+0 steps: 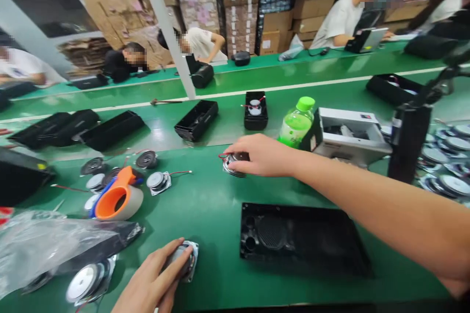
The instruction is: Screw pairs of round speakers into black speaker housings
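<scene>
At the lower left, my left hand (156,271) has its fingers over a small round speaker (191,261) with a square metal frame, which lies on the green bench. Farther forward, my right hand (262,154) is closed around another small speaker (235,168) with a red wire, at the bench surface. Between my hands and to the right lies a black plastic speaker housing (312,239), its inner side up, with a round grille and small round posts at its left end. My right forearm passes above the housing's far side.
Loose speakers (157,182) and an orange tape roll (119,200) lie left, near a clear plastic bag (55,244). A green bottle (297,122), a white box (352,132) and many speakers (448,156) stand right. Black housings (196,120) sit on the belt; several people work beyond.
</scene>
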`<state>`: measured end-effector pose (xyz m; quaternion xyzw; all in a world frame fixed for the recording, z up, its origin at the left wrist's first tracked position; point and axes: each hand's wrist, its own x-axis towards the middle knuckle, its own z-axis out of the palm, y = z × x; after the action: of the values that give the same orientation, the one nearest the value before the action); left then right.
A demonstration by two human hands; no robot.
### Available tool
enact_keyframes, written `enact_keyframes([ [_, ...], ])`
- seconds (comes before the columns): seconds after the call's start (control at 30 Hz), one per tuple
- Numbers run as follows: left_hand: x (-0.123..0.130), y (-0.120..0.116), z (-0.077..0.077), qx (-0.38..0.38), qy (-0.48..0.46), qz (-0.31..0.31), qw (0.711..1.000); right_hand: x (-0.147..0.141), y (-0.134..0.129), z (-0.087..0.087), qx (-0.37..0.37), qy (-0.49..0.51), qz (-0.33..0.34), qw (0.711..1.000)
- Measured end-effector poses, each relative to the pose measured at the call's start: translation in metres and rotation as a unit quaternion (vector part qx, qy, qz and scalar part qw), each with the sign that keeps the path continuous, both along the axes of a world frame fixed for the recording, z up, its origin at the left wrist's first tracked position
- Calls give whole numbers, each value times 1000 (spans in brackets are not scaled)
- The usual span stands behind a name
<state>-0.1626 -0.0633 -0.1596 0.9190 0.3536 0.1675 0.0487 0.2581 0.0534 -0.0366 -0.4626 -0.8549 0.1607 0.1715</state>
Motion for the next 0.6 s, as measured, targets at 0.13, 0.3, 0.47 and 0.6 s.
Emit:
enact_keyframes([
  [0.13, -14, 9, -1, -2, -22, 22, 1000, 36, -102, 35, 20, 96, -46, 994],
  [0.3, 33, 6, 51, -101, -100, 28, 989, 82, -204, 7, -86, 125, -134, 979],
  [0.47, 138, 23, 107, -157, -80, -142, 974, 93, -230, -22, -103, 11, -138, 985],
  [0.6, 192, 37, 107, -153, 4, -180, 972, 85, -227, -23, -23, -50, -115, 992],
])
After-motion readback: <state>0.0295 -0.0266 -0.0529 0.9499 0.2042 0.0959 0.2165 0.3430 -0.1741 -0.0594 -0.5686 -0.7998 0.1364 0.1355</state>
